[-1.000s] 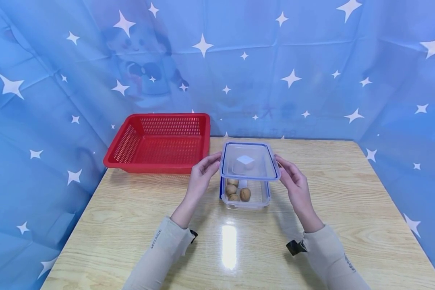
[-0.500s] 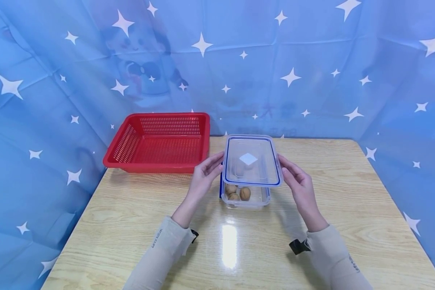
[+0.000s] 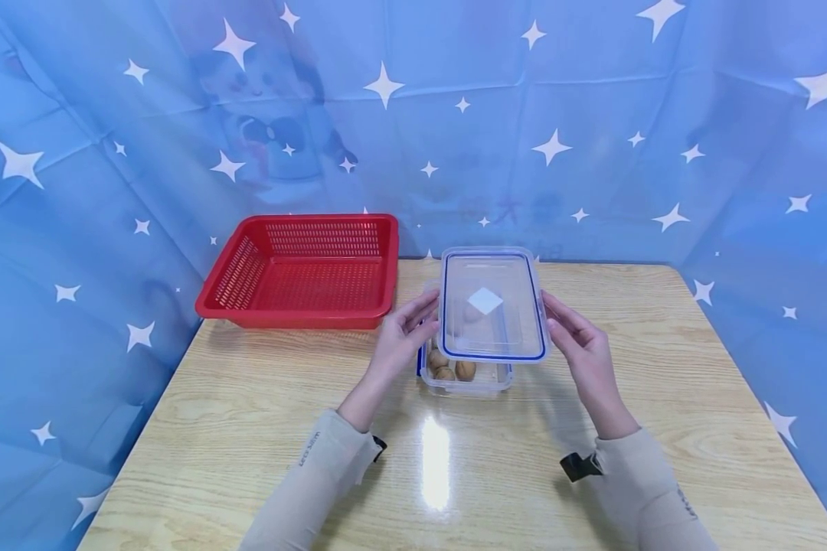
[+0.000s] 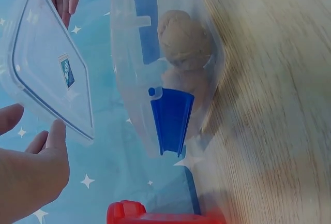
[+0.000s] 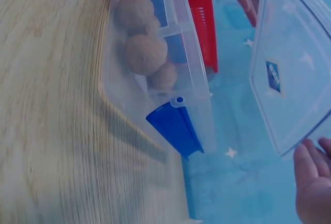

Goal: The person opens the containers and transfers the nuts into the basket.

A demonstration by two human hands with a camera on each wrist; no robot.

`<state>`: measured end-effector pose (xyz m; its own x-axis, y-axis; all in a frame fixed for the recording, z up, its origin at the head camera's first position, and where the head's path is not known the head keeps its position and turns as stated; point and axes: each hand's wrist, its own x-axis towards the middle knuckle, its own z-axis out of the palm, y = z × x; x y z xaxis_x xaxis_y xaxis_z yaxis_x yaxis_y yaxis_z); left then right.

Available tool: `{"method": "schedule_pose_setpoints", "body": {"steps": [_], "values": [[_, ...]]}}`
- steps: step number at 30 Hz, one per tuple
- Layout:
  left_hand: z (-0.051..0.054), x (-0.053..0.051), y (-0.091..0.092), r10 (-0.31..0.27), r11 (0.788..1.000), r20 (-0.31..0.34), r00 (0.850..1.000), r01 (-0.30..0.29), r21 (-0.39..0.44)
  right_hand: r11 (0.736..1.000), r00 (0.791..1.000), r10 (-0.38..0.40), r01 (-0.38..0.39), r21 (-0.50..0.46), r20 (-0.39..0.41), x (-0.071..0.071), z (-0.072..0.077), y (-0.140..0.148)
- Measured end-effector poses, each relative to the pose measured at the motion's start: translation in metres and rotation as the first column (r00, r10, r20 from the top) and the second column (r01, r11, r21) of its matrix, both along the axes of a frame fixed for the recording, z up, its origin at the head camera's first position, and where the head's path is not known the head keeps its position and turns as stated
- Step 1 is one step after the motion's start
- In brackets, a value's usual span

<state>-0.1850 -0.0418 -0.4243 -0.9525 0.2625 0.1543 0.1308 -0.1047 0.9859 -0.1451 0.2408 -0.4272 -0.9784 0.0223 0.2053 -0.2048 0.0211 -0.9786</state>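
Note:
My left hand (image 3: 405, 335) holds the left edge of a clear plastic lid (image 3: 491, 330) with a blue seal and a small label. On its right edge, my right hand (image 3: 588, 353) grips it between thumb and fingers. Below, apart from the lid, a clear food container (image 3: 474, 387) stands on the table, partly covered in the head view. Several walnuts (image 3: 465, 370) lie inside it, more toward its left side. Both wrist views show the lid raised off the box and blue side clips, such as this blue clip (image 4: 174, 120), hanging down.
A red slotted plastic basket (image 3: 296, 314) stands at the back left of the wooden table (image 3: 248, 405), close to the container. Behind the table hangs a blue curtain (image 3: 469, 138) with white stars.
Both hands have carried the lid to the right, and it shows its flat face more to the head camera. The container and basket have stayed in place.

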Motion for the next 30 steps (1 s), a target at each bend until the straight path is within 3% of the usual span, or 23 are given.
{"method": "schedule_pose_setpoints", "body": {"steps": [12, 30], "values": [[-0.003, 0.001, 0.015, -0.009, 1.000, -0.021, 1.000, 0.009, -0.006, 0.999, 1.000, 0.011, -0.011, -0.042, -0.005, 0.001, 0.002, 0.011], [-0.009, 0.004, 0.047, -0.032, 0.998, 0.020, 0.999, 0.033, -0.054, 0.997, 0.998, -0.051, 0.049, -0.066, -0.026, 0.005, -0.003, 0.041]]}}
